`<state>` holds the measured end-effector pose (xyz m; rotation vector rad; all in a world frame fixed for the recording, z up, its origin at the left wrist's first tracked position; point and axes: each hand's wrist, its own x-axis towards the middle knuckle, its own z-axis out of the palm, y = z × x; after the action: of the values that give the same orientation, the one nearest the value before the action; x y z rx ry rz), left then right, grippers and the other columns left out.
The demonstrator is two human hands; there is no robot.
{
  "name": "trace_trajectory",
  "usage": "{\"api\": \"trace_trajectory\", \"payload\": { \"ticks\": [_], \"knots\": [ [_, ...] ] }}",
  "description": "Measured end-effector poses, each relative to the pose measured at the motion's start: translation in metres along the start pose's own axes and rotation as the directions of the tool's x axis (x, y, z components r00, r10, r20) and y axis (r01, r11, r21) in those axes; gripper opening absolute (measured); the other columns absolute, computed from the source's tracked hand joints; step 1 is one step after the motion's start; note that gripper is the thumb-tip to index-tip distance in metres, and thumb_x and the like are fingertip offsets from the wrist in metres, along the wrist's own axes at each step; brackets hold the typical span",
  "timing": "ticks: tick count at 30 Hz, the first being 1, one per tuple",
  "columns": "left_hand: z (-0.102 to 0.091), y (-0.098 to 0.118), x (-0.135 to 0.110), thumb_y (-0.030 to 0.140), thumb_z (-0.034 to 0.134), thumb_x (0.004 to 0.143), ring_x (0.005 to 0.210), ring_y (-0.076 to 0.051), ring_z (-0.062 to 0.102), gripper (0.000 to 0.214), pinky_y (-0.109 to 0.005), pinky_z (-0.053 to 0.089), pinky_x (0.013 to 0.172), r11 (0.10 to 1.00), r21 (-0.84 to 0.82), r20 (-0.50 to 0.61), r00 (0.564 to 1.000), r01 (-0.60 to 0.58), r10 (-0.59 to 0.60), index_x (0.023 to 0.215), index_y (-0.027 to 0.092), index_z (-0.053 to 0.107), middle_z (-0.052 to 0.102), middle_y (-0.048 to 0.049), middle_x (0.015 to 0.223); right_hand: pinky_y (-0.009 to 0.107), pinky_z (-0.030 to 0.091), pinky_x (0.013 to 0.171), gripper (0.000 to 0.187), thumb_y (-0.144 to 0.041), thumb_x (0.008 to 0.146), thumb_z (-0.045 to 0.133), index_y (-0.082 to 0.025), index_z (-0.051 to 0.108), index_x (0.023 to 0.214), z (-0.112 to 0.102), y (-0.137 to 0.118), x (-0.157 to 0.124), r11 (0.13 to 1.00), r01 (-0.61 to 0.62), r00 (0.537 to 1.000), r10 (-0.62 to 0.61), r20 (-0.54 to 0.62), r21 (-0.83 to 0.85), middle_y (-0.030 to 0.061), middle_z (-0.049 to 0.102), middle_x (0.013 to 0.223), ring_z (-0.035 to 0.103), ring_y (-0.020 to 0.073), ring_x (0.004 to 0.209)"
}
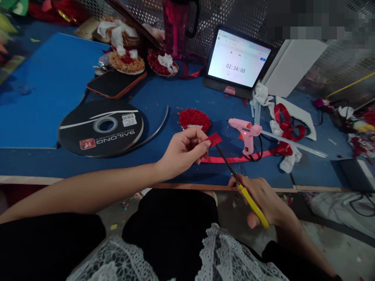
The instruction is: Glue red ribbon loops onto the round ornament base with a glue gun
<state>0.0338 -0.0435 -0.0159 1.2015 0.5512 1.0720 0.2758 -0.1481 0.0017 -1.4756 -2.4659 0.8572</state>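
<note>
My left hand [183,152] pinches a small piece of red ribbon [214,139] above the blue table [164,101]. My right hand [262,201] grips yellow-handled scissors [234,173], whose dark blades point up to the ribbon piece. A long red ribbon strip [234,158] lies on the table under the blades. Just beyond my left hand sits a round red ribbon rosette [194,119].
A pink glue gun [246,134] stands right of the rosette, its light on. A large black tape reel [101,128] lies at left. A tablet [238,60] shows a timer at the back. Finished rosettes, a phone [115,83] and ribbon scraps crowd the far and right sides.
</note>
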Motion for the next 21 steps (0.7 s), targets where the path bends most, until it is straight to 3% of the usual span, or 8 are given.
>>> {"api": "trace_trajectory", "payload": {
  "ticks": [4,13,21],
  "knots": [
    [0.001,0.001,-0.001,0.021,0.064,0.084,0.040,-0.002,0.049,0.015,-0.010,0.039,0.038,0.999,-0.004,0.045,0.998,0.041,-0.041,0.077,0.016,0.051,0.059,0.0042,0.055,0.028,0.041,0.052,0.099,-0.095,0.069,0.025,-0.009,0.056,0.110,0.000,-0.002,0.005,0.999,-0.016,1.000,0.016,0.015,0.041,0.0049,0.061,0.068,0.055,0.0165,0.051],
    [-0.001,-0.001,-0.002,0.020,0.062,0.086,0.040,-0.002,0.049,0.015,-0.010,0.039,0.038,0.997,-0.028,0.090,0.994,0.067,-0.064,0.075,0.015,0.052,0.060,0.0035,0.055,0.026,0.035,0.047,0.084,-0.093,0.069,0.035,-0.016,0.057,0.093,-0.004,-0.004,0.014,0.984,-0.027,1.000,0.024,0.019,0.176,-0.0014,0.055,0.058,0.050,0.0131,0.046],
    [-0.002,-0.002,-0.001,0.022,0.067,0.084,0.040,-0.003,0.050,0.018,-0.011,0.039,0.037,0.996,-0.034,0.090,0.992,0.088,-0.084,0.075,0.016,0.052,0.060,0.0034,0.055,0.024,0.031,0.047,0.057,-0.063,0.096,0.026,-0.017,0.058,0.087,-0.006,-0.007,0.015,0.978,-0.095,0.994,0.083,0.070,0.185,-0.0011,0.051,0.057,0.040,0.0114,0.047]
  ]
}}
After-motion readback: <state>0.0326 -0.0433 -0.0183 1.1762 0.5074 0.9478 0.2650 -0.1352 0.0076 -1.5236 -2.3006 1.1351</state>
